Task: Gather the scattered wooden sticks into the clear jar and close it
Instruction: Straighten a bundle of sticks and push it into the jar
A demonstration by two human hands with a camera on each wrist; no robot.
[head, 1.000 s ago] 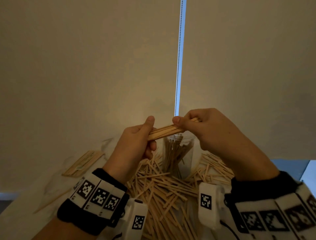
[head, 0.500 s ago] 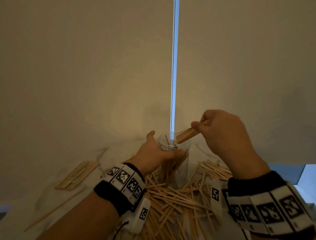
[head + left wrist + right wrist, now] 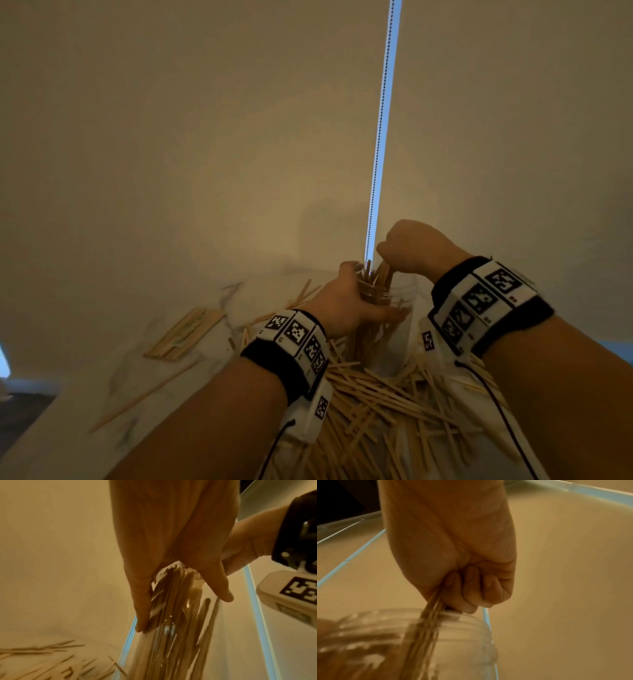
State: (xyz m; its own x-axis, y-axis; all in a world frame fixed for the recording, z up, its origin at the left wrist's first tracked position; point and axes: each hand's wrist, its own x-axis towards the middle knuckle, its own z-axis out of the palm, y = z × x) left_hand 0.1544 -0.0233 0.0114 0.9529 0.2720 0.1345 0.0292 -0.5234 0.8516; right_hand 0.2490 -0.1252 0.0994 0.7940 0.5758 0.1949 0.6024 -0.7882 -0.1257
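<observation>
The clear plastic jar with the threaded neck [image 3: 394, 329] is standing on the white tabletop [image 3: 85, 428], right at the far edge of the big heap of thin flat wooden sticks [image 3: 383, 401], and it's already got a good bunch of sticks standing in it, with a few tips poking up out of the mouth. No lid on it in any of the views.

Your left hand [image 3: 346, 308] is wrapped around the upper part of the jar just under the neck. From the left wrist view you can see the thumb down one side and the fingers [image 3: 142, 601] down the other, with the clear wall and the sticks inside showing between them. So that hand is clamped on the jar.

Your right hand [image 3: 416, 248] is directly above the opening, fingers curled in tight and pinching a small bundle of wooden sticks [image 3: 435, 604]. The bundle points down, and its lower end is already past the rim and inside the neck. It's pretty blurry down there in the right wrist view, so I can't tell how deep it goes.

Further out, off to the left and well apart from the heap, there's a neat flat stack of sticks [image 3: 185, 334] lying side by side, and one long loose stick [image 3: 144, 397] nearer to you. Behind it all is a plain beige blind [image 3: 171, 137] with a beaded cord [image 3: 380, 137] hanging along a bright gap.
</observation>
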